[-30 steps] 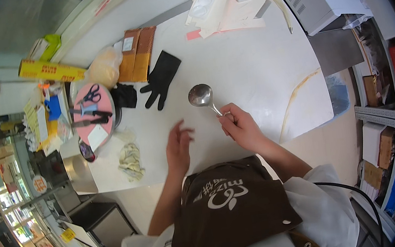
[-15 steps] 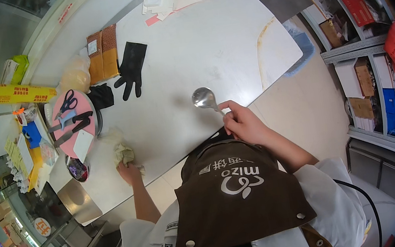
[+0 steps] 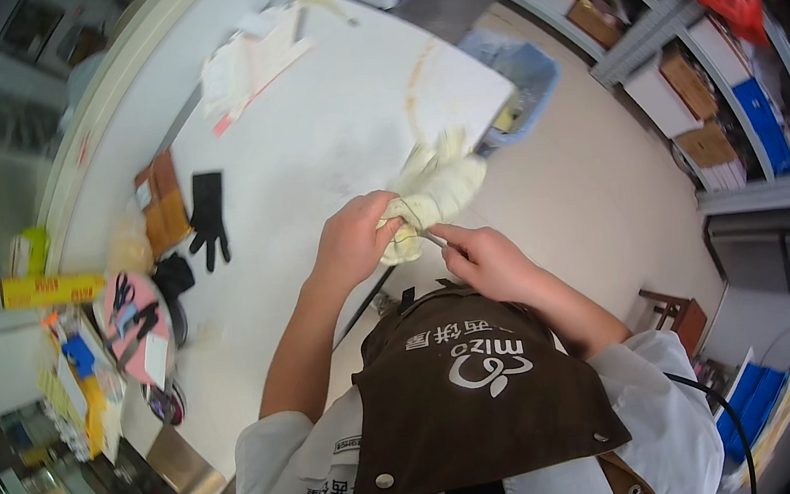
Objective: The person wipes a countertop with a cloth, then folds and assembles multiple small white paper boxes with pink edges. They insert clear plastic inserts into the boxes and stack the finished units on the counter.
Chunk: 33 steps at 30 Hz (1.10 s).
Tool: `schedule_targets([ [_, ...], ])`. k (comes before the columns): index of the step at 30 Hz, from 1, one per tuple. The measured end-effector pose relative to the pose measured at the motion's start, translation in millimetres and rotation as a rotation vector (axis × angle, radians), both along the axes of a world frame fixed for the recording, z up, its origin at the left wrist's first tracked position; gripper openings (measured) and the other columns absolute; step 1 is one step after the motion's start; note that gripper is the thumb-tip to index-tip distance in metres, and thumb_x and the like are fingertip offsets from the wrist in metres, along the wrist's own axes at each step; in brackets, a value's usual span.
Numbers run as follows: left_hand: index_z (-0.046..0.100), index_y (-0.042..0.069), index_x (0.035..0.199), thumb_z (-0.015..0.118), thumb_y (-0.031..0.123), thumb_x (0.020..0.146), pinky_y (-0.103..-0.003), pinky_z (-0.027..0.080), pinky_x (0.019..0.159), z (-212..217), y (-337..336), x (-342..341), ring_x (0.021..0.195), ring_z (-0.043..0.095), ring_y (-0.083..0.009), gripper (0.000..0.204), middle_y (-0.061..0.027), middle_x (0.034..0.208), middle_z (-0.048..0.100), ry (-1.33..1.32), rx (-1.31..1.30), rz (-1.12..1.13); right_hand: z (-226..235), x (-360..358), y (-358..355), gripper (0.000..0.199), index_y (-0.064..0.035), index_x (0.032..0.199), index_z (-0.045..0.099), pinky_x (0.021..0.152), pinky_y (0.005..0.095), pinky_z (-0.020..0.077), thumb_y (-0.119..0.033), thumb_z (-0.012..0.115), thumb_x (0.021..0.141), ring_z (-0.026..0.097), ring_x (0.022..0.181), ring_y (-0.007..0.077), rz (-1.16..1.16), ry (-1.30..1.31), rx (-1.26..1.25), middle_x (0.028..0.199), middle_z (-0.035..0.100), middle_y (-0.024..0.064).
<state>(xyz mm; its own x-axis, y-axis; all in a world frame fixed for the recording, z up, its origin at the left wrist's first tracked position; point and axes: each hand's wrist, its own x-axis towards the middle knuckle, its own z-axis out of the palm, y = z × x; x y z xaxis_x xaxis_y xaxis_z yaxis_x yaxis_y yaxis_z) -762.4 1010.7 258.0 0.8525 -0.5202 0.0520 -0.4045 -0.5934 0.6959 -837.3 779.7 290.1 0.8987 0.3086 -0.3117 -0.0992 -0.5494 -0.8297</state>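
Near the table's front edge, my left hand is closed around a crumpled cream cloth. The cloth wraps the bowl end of a metal spoon, which it hides. My right hand grips the spoon's handle, of which only a short stretch shows. Both hands are close together in front of my brown apron. A black glove lies flat on the white table, left of my hands.
At the table's left, a round pink board carries scissors and knives. Behind it lie a brown package and a yellow box. Pale cardboard pieces rest at the back. Past the right edge stand a blue bin and loaded shelves.
My left hand has brought the cloth from the table's left side across to the spoon and closed it over the bowl. My view has shifted to the right.
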Motion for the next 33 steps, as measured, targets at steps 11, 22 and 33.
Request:
schedule_targets([
  [11,0.067,0.003,0.119,0.062,0.021,0.102,-0.033,0.054,0.079,-20,-345,93,0.088,0.069,-0.0202,0.025,-0.0109,0.097,0.074,0.154,-0.527,0.182,-10,-93,-317,0.051,-0.0032,0.155,0.043,0.067,0.0316,0.049,-0.01,0.047,0.105,0.054,0.065,0.015,-0.707,0.141,0.383,0.07,0.057,0.0059],
  [22,0.068,0.007,0.11,0.066,0.041,0.098,-0.05,0.056,0.075,-14,-662,111,0.09,0.068,-0.0432,0.036,-0.0217,0.097,0.071,-0.01,0.097,-0.575,-6,-31,-505,0.056,-0.0058,0.152,0.045,0.073,0.0521,0.0526,-0.015,0.054,0.098,0.066,0.077,0.0439,-0.842,0.055,-0.118,0.082,0.068,0.0246],
  [33,0.07,0.0,0.101,0.056,0.043,0.105,-0.04,0.052,0.069,-99,-960,165,0.072,0.066,-0.0218,0.045,-0.0138,0.076,0.069,0.82,-0.174,-0.563,-28,82,-756,0.055,-0.0051,0.147,0.052,0.062,0.0512,0.0542,-0.011,0.06,0.093,0.067,0.065,0.0411,-1.213,-0.306,-0.512,0.072,0.067,0.023],
])
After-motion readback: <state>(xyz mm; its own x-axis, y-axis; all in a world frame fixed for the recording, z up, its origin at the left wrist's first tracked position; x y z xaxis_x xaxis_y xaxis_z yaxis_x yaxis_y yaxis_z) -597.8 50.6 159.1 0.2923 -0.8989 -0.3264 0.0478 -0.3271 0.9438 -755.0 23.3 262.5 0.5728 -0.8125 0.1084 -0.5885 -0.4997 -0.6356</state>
